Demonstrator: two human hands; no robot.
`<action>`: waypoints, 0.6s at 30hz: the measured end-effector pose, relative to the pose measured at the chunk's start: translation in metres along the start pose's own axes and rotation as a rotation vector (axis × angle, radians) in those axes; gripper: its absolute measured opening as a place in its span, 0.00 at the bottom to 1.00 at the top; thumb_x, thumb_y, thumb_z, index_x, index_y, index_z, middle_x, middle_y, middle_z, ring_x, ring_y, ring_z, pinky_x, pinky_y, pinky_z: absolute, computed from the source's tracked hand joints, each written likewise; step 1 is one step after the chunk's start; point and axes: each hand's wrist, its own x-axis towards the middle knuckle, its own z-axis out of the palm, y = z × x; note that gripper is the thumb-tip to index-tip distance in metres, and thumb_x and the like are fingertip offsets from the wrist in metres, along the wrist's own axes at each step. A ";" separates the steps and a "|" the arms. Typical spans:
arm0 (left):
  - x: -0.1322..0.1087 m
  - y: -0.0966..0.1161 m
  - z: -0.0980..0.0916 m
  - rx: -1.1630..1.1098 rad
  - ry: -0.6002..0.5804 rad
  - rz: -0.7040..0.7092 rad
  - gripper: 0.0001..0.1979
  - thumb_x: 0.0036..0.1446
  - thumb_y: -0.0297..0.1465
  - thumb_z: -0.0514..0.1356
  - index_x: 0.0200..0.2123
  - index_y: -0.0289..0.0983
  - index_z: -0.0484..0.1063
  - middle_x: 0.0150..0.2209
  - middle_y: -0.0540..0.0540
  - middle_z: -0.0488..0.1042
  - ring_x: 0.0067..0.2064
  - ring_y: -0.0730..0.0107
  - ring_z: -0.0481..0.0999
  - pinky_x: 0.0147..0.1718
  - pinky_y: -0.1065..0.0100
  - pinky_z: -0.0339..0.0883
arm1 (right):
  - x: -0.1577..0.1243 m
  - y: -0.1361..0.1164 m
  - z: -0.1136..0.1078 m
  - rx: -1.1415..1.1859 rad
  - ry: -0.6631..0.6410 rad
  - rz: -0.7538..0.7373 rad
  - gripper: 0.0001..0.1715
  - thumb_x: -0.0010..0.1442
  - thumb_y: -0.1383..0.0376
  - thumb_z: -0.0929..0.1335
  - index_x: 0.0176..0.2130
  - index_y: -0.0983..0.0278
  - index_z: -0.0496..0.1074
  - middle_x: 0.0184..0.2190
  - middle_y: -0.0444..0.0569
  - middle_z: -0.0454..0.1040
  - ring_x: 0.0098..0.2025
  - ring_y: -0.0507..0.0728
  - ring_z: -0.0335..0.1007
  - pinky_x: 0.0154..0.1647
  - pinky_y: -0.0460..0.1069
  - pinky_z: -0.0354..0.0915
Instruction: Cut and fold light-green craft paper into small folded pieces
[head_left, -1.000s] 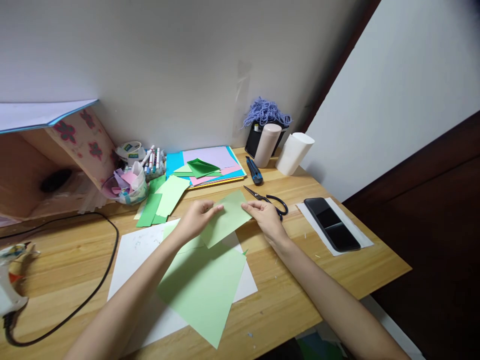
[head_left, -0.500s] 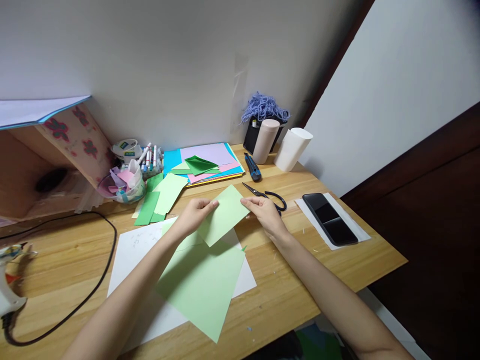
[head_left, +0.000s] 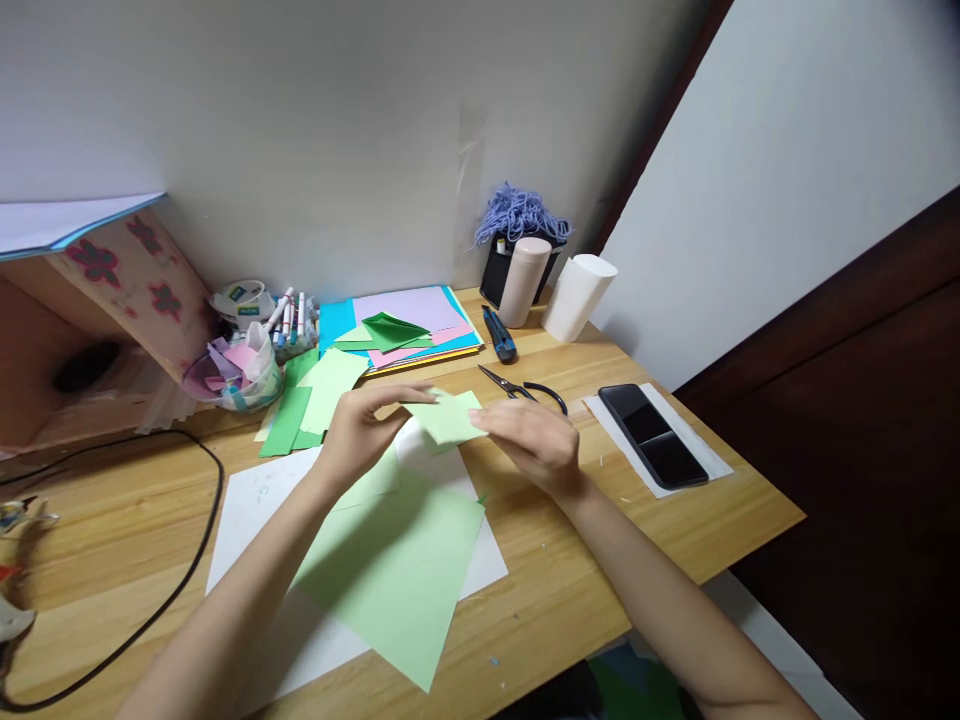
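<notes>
A small piece of light green paper (head_left: 448, 417) is held up over the desk between both hands, slightly blurred. My left hand (head_left: 365, 428) grips its left side with the fingers along the top edge and the thumb below. At its right edge, my right hand (head_left: 536, 440) pinches it, the fingers smeared by motion. Beneath lies a larger light green sheet (head_left: 409, 570), resting on a white sheet (head_left: 251, 510). Black-handled scissors (head_left: 525, 390) lie just beyond my right hand, partly hidden by it.
Behind the hands are green paper strips (head_left: 289, 415), a stack of coloured paper (head_left: 405, 300), a tub of scraps (head_left: 236, 375) and a utility knife (head_left: 499, 335). A phone (head_left: 652, 435) lies right. A black cable (head_left: 187, 570) curves at left. Paper rolls (head_left: 577, 297) stand at the back.
The small green paper has been tilted and now shows a flatter, narrower face. Both hands have turned with it, the left fingers moving over its top edge. The view has shifted slightly.
</notes>
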 end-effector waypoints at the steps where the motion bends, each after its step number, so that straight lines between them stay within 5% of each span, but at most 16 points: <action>1: -0.001 0.003 0.002 0.005 0.089 0.000 0.10 0.51 0.33 0.57 0.37 0.41 0.75 0.49 0.45 0.70 0.53 0.60 0.65 0.52 0.62 0.57 | -0.003 0.000 -0.001 -0.056 -0.009 -0.078 0.14 0.57 0.70 0.66 0.41 0.55 0.74 0.38 0.43 0.77 0.42 0.55 0.73 0.44 0.51 0.70; 3: -0.003 0.008 0.007 -0.029 0.279 -0.109 0.15 0.50 0.36 0.58 0.43 0.42 0.72 0.55 0.45 0.63 0.59 0.59 0.57 0.55 0.59 0.53 | -0.009 0.001 -0.001 -0.156 0.008 -0.150 0.18 0.58 0.71 0.64 0.45 0.54 0.72 0.41 0.42 0.75 0.44 0.54 0.72 0.46 0.50 0.70; 5: -0.005 0.016 0.013 -0.221 0.321 -0.329 0.20 0.52 0.42 0.55 0.46 0.39 0.69 0.54 0.41 0.65 0.58 0.57 0.59 0.52 0.57 0.57 | -0.012 0.003 -0.001 -0.232 0.042 -0.165 0.20 0.58 0.72 0.64 0.48 0.53 0.70 0.43 0.42 0.74 0.46 0.55 0.71 0.48 0.50 0.69; 8: -0.009 0.029 0.019 -0.665 0.018 -0.584 0.29 0.55 0.50 0.46 0.41 0.33 0.71 0.43 0.36 0.73 0.49 0.54 0.69 0.41 0.59 0.66 | -0.012 0.003 -0.002 -0.289 0.027 -0.213 0.21 0.58 0.73 0.63 0.49 0.55 0.69 0.44 0.42 0.73 0.47 0.55 0.70 0.48 0.49 0.69; 10: -0.011 0.035 0.020 -0.796 -0.067 -0.650 0.25 0.53 0.49 0.50 0.39 0.34 0.71 0.39 0.38 0.74 0.43 0.56 0.73 0.36 0.62 0.68 | -0.010 0.000 -0.003 -0.308 -0.055 -0.246 0.20 0.59 0.73 0.63 0.48 0.56 0.70 0.44 0.42 0.73 0.47 0.54 0.70 0.48 0.47 0.69; 14: -0.013 0.033 0.023 -0.790 0.106 -0.740 0.16 0.45 0.33 0.63 0.39 0.35 0.69 0.39 0.42 0.75 0.38 0.62 0.74 0.33 0.67 0.68 | -0.005 -0.006 -0.002 -0.337 -0.199 -0.277 0.18 0.60 0.71 0.62 0.47 0.55 0.71 0.43 0.41 0.74 0.46 0.53 0.71 0.45 0.46 0.70; 18: -0.012 0.026 0.022 -0.821 0.158 -0.702 0.18 0.45 0.31 0.62 0.41 0.33 0.68 0.41 0.41 0.75 0.39 0.62 0.74 0.37 0.65 0.67 | -0.002 -0.006 0.003 -0.226 -0.089 -0.317 0.19 0.55 0.67 0.68 0.48 0.56 0.69 0.43 0.44 0.75 0.45 0.54 0.71 0.46 0.47 0.68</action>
